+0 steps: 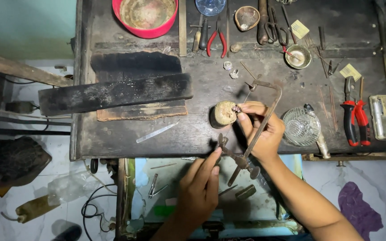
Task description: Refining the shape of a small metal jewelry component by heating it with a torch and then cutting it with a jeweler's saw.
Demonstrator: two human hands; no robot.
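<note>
The right hand [261, 130] is curled around the metal frame of a small jeweller's saw [256, 127], and its fingertips pinch a tiny ridged metal piece [237, 108] against a rounded, pale lump [224, 114] that stands on the dark workbench [202, 89]. The left hand [200, 187] sits at seven o'clock from the right one, fingers drawn narrow, with thumb and forefinger closed on the wing nut [222, 142] at the saw's lower end.

At three o'clock of the right hand lies a cut-glass dish [301, 126], and further that way a pair of red-handled pliers [355, 116]. At nine o'clock a slim metal file [156, 132] lies on the bench, with a charred wooden block [117, 93] beyond it. Towards twelve o'clock rest smaller red pliers [216, 41], a small brass bowl [298, 56] and, at eleven, a red basin [144, 17].
</note>
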